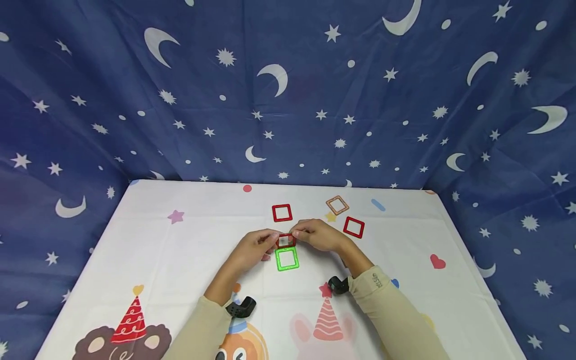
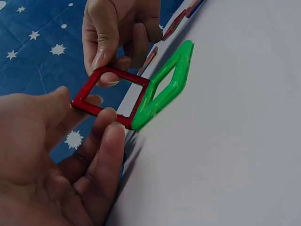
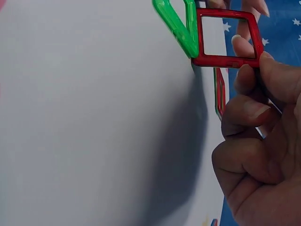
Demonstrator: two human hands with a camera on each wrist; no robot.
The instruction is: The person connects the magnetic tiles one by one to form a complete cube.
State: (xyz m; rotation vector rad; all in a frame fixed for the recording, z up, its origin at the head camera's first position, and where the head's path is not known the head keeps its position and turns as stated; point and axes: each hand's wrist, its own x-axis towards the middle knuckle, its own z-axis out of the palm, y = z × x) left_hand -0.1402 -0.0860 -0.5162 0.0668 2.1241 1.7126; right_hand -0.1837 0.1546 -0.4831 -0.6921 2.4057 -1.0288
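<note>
A red square magnetic tile frame (image 2: 139, 104) is held up between both hands, tilted. Along one edge it meets a green square magnetic tile frame (image 2: 164, 97), which stands at an angle to it. In the head view the green tile lies on the side nearer the person. My left hand (image 1: 253, 248) pinches the red tile at its left side, thumb by one corner and fingers underneath. At the opposite side, my right hand (image 1: 320, 236) pinches another corner between thumb and forefinger, its other fingers curled below. Whether the green tile touches the table is hard to tell.
Beyond the hands lies a loose red square tile (image 1: 282, 205). Farther right are an orange square tile (image 1: 332, 208) and another red one (image 1: 352, 235). The white printed tablecloth (image 1: 180, 260) ends at a blue star-patterned curtain (image 1: 297, 135) at the back and sides.
</note>
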